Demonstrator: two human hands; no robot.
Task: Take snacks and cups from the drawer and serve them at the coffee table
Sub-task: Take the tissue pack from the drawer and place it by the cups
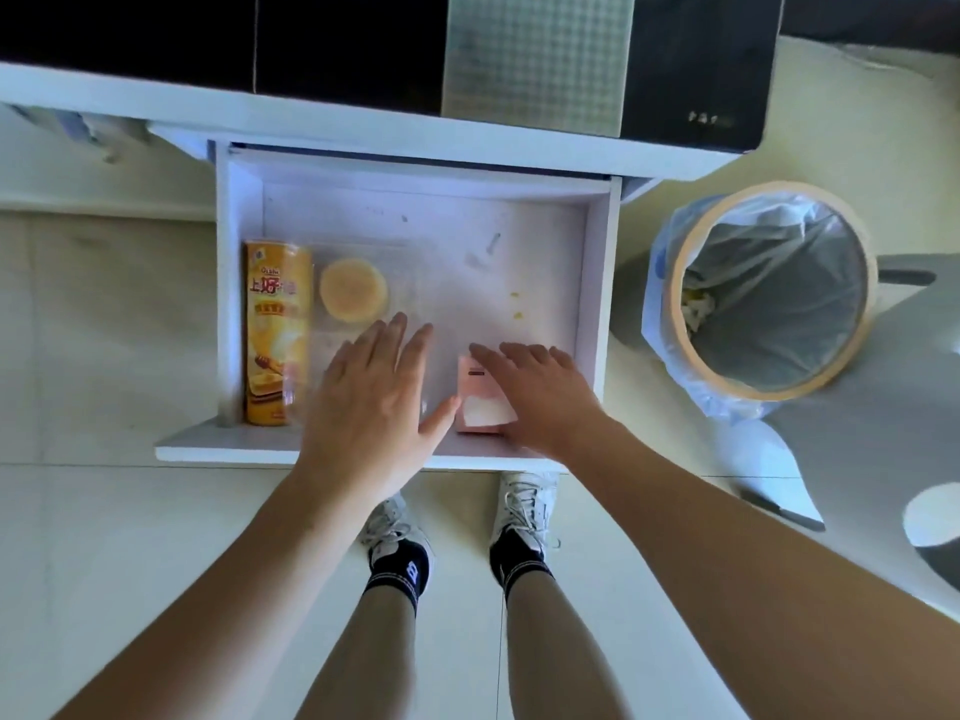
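The white drawer (597, 283) stands pulled out below me. At its left side lies an orange snack tube (276, 330). Beside the tube sits a round yellow cake (353, 289) in a clear wrapper. A small pink carton (480, 402) lies near the drawer's front. My left hand (374, 402) reaches into the drawer with straight spread fingers, just below the cake. My right hand (540, 392) lies flat over the right part of the pink carton, fingers extended. No cups are visible.
A bin (769, 288) with a plastic liner stands on the floor to the right of the drawer. A black glossy cabinet front (337, 44) rises behind the white top. My feet in white sneakers stand just in front of the drawer.
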